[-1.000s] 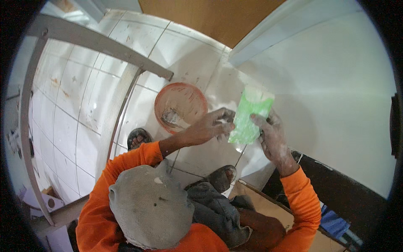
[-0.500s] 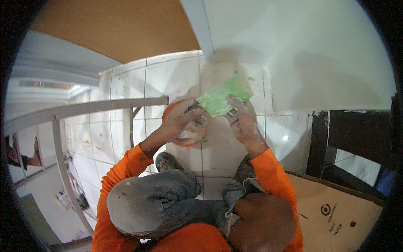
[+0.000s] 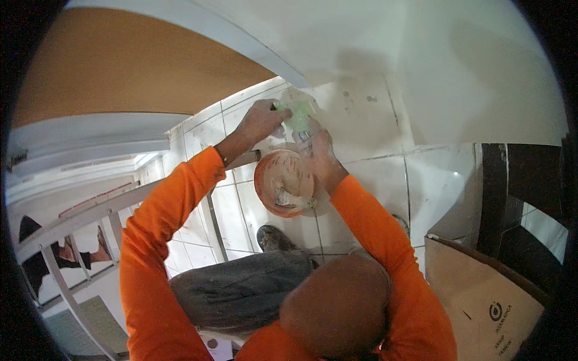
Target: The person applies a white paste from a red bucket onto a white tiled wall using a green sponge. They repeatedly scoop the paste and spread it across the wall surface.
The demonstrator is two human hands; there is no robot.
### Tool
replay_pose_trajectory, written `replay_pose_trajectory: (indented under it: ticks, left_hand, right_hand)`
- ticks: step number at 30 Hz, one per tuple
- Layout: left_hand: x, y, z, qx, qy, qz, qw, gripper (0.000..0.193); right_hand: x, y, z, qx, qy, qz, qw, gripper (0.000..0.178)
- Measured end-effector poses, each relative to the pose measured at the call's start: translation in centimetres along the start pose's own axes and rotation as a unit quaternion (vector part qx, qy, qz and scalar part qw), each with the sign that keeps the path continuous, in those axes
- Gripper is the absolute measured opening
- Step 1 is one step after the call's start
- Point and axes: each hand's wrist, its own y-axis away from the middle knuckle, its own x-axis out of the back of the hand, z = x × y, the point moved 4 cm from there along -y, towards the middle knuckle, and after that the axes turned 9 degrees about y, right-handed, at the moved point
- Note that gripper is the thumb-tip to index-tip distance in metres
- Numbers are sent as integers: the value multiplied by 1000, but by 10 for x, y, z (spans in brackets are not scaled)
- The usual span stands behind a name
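Observation:
Both my hands are raised in front of me at a thin green sheet smeared with white paste. My left hand pinches its left edge. My right hand grips its near side, with something narrow and grey by the fingers that I cannot make out. Just below my hands an orange bowl stands on the tiled floor, coated inside with whitish paste. A pale, paste-covered thing lies in it, its kind unclear.
A metal rail frame runs along my left, with another person's legs beyond it. A brown panel is at far left, a white wall at far right. On my right are a cardboard box and dark wooden furniture.
The green sheet has tilted and now shows less of its face. Both hands have moved away from me, uncovering the bowl. My view has shifted.

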Motion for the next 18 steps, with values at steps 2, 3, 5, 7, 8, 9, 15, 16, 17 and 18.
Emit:
replay_pose_trajectory:
  ticks: [2,3,5,7,8,9,15,16,17,18]
  left_hand:
    - [-10,-18,12,-3,59,19,998,39]
    - [-9,-22,9,11,45,40,998,40]
    - [-12,-31,-2,-12,32,60,998,39]
    - [-33,-52,10,-55,20,54,997,39]
    - [-39,-59,4,-63,11,55,996,38]
    - [-40,-61,2,-72,3,59,996,38]
    - [-25,-65,-22,-49,-1,78,996,35]
    - [-29,-67,-16,-50,10,75,996,35]
    - [-33,-69,-11,-50,21,73,996,35]
    - [-36,-72,-2,-51,29,69,996,35]
  right_hand:
    - [20,-54,29,39,-264,25,963,32]
    - [15,-64,34,59,-281,14,958,35]
    - [10,-76,39,99,-308,-6,946,42]
    - [51,-114,44,273,23,55,960,38]
    - [56,-120,52,312,152,74,935,38]
    - [52,-118,51,350,273,99,891,38]
    - [21,-92,25,307,90,47,946,31]
    - [23,-108,32,185,-160,40,969,40]
    - [22,-121,41,50,-399,26,915,51]
    - [36,-135,43,188,-228,56,954,47]
